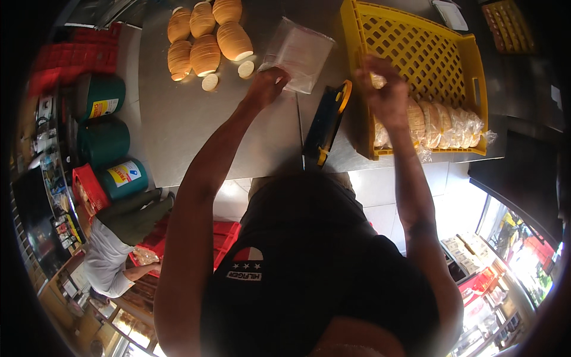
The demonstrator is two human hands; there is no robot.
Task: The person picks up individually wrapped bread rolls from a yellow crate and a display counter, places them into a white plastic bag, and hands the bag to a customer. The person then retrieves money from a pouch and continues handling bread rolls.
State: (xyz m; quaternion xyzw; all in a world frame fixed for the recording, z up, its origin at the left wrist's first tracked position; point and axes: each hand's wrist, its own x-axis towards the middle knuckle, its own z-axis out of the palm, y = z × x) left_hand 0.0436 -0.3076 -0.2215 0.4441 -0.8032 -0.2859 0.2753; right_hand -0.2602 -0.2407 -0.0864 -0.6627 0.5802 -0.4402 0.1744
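Observation:
My left hand point(270, 84) is closed at the near left edge of the clear plastic bags point(302, 52), which lie flat on the steel table point(250, 140). Its fingertips pinch the film there. Blurred by motion, my right hand point(386, 94) is raised over the left side of a yellow crate point(477, 77); its fingers are too smeared to read. Sliced loaves in clear bags point(443, 125) stand in a row along the crate's near side. Several unwrapped sliced loaves point(203, 56) sit at the far left, with two cut end pieces point(209, 82) beside them.
A dark blue and yellow bench device point(324, 125), apparently a bag sealer, stands between me and the bags. Green drums point(102, 140) and red crates point(74, 56) are left of the table. Behind me at left, a person point(110, 256) bends by a red crate point(223, 235).

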